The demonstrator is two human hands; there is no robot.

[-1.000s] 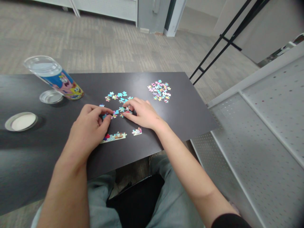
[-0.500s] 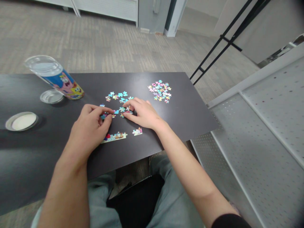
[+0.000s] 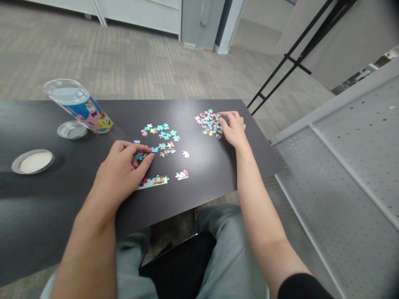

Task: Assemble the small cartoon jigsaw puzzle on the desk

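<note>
My left hand (image 3: 124, 166) rests on the dark table with thumb and index finger closed on a small pink-and-blue jigsaw piece (image 3: 154, 150). Partly hidden by it are a few blue pieces (image 3: 140, 156) and a joined strip of puzzle (image 3: 157, 181). My right hand (image 3: 233, 128) reaches to the right edge of a heap of loose jigsaw pieces (image 3: 208, 122), thumb and index finger apart. Between the hands lie several sorted pieces (image 3: 166, 135), a lone white piece (image 3: 185, 154) and a small joined section (image 3: 182, 175).
A clear-topped cartoon canister (image 3: 90, 110) stands at the back left of the table (image 3: 205, 182). Beside it lie a round metal lid (image 3: 72, 130) and a white-centred lid (image 3: 33, 162). A perforated metal panel (image 3: 339, 166) borders the right side.
My right hand has moved right and away from the middle pieces to the heap, uncovering the sorted pieces and a lone white piece. My left hand stays nearly in place.
</note>
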